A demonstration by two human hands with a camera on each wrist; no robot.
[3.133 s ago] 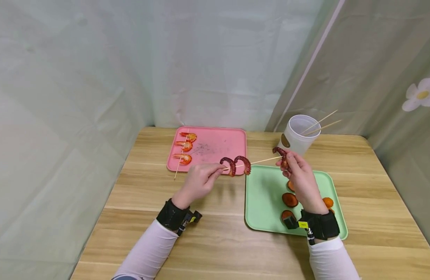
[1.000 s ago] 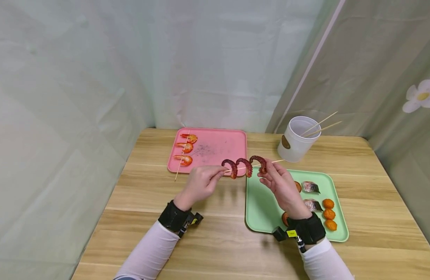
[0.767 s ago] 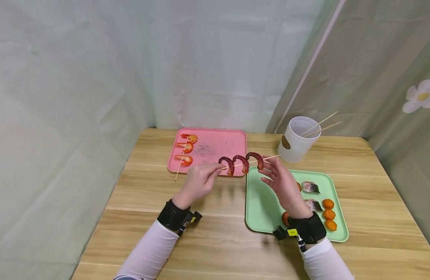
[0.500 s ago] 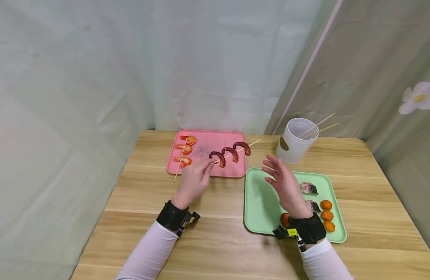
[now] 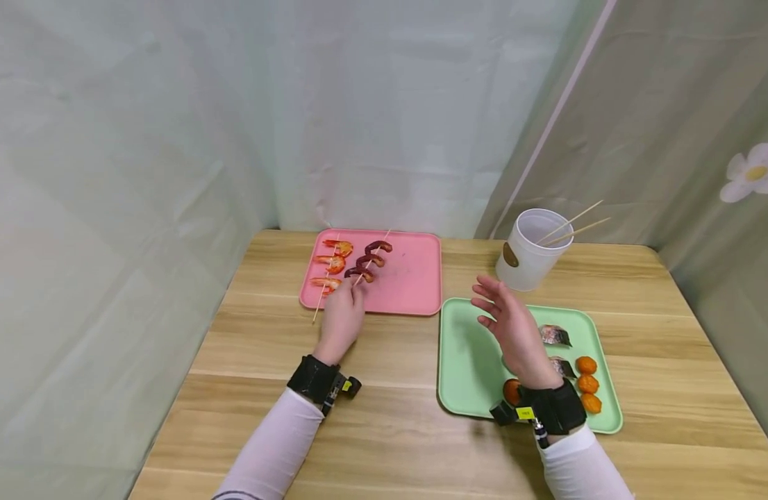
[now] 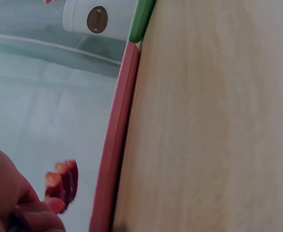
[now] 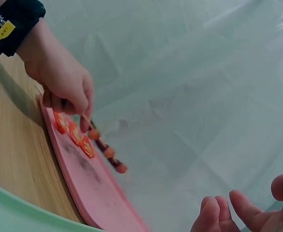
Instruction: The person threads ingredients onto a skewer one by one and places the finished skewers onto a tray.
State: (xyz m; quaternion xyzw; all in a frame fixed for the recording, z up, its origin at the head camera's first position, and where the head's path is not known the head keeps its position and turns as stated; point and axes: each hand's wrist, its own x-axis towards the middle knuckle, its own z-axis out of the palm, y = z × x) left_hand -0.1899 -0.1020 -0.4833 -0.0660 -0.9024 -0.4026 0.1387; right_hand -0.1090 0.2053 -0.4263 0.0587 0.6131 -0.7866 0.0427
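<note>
My left hand [image 5: 343, 316] pinches the near end of a bamboo skewer threaded with three curled, dark red octopus tentacles [image 5: 370, 261]. It is held over the left part of the pink tray [image 5: 415, 285], beside a skewer of three shrimp [image 5: 330, 263] lying there. In the right wrist view the tentacle skewer [image 7: 108, 151] slants down over the tray, just right of the shrimp. Only part of it, one tentacle [image 6: 64, 181], shows in the left wrist view. My right hand [image 5: 515, 333] hovers over the green tray [image 5: 465, 354] with loosely spread fingers, holding nothing.
On the green tray lie orange balls [image 5: 587, 383], pieces of fish [image 5: 555, 335] and a brown round slice [image 5: 512, 392], partly hidden by the right arm. A white tub [image 5: 528, 260] with two bare skewers [image 5: 578, 231] stands behind it. Curtains hang behind the wooden table [image 5: 384, 444].
The right hand guided the third tentacle along the skewer, then let go and drew slightly back. The left hand has swung the loaded skewer left over the pink tray, turning its tip away from me.
</note>
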